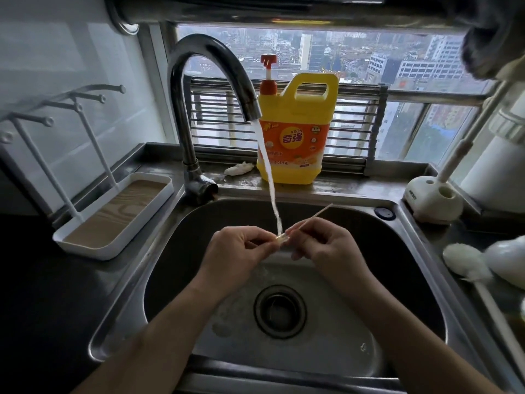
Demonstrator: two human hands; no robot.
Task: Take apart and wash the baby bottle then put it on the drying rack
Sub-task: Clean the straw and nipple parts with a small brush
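Both bare forearms reached up from the bottom edge over the steel sink (412,251), and the two hands met close together above the round drain (279,311). The left hand (235,248) had its fingers curled, pinching a small clear bottle part (282,238) between thumb and fingertips. The right hand (321,243) was curled too, pinching a thin white stick (318,214) whose lower end met the clear part while its free end slanted up and to the right. Whether the stick carried bristles could not be told.

Water (267,166) ran from the curved chrome faucet (199,81) and fell right onto the clear part between the two hands.

On the counter left of the sink stood the drying rack (93,253), a white tray with a wood-look floor and slanted white pegs rising from it. Behind the basin, on the wet ledge below the window, stood a yellow dish soap jug (294,132) with a red pump, and a small white wad (238,168) lay just beside it on the left. At the right, a white bottle brush (466,263) lay on the counter, and a white brush stand (434,200) sat near the back corner of the sink with a long handle leaning out of it.
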